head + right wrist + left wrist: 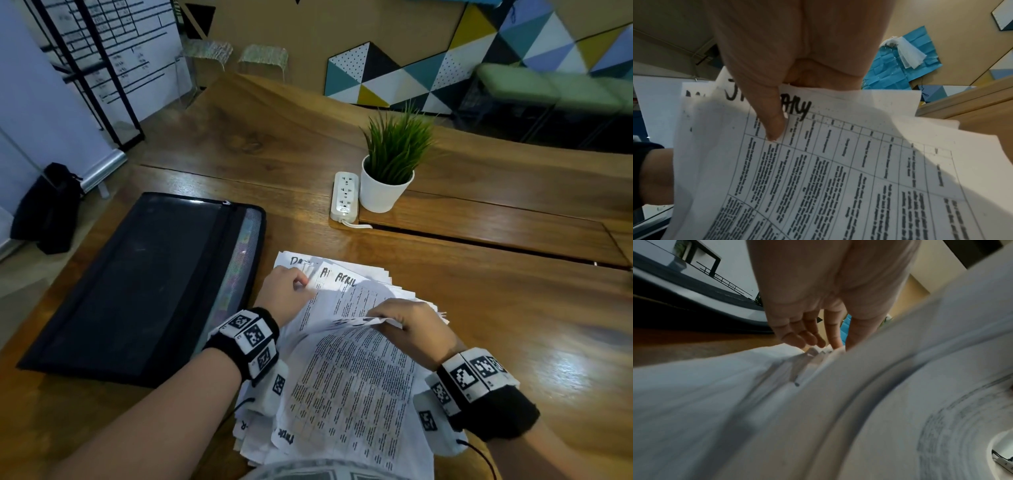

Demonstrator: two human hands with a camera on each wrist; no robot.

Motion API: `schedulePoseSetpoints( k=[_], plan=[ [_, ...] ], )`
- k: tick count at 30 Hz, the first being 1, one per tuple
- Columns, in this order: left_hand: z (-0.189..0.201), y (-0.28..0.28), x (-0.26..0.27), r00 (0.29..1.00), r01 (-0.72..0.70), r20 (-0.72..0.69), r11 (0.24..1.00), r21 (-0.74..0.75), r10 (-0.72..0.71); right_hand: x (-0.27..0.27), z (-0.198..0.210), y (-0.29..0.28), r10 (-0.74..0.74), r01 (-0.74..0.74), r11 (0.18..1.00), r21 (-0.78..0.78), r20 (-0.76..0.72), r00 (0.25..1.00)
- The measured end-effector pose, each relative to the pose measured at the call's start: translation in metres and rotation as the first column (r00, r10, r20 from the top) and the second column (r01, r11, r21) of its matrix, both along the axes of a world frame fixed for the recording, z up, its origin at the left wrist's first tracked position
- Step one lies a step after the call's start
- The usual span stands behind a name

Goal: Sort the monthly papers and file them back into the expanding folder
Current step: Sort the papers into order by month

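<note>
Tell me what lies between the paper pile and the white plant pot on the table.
In the head view, only bare wooden table lies between the paper pile and the plant pot; the white power strip sits beside the pot, on its left.

papers (346,370): loose printed pile, table | expanding folder (137,284): black, flat, left
</note>
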State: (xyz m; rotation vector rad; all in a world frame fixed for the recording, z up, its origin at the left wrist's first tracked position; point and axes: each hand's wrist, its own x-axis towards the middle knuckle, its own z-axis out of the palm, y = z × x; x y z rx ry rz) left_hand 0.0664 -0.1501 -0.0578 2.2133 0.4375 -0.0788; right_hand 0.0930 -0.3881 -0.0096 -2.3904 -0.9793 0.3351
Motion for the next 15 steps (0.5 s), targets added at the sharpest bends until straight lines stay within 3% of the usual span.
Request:
schedulePoseSetpoints(
  k=[4, 8, 12, 15],
  plan=[
    [0.006, -0.002, 0.000, 0.999, 0.035, 0.032, 0.988, -0.152, -0.031, 0.007, 0.007, -0.006, -0.028, 0.028, 0.999, -0.017, 0.002, 1.000],
    [0.016, -0.009, -0.005, 0.996, 0.063, -0.027, 0.918, -0.391, -0.079, 0.015, 0.014, -0.009, -0.030, 0.030, 1.000, 0.006, 0.007, 1.000],
    [0.012, -0.012, -0.004, 0.995, 0.066, -0.044, 0.938, -0.339, -0.086, 0.014, 0.011, -0.008, 0.046, -0.046, 0.999, 0.027, 0.008, 0.999],
    [0.012, -0.006, -0.008, 0.998, 0.049, -0.011, 0.916, -0.398, -0.058, 0.015, 0.011, -0.012, 0.030, -0.031, 0.998, 0.047, 0.013, 0.999]
  ],
)
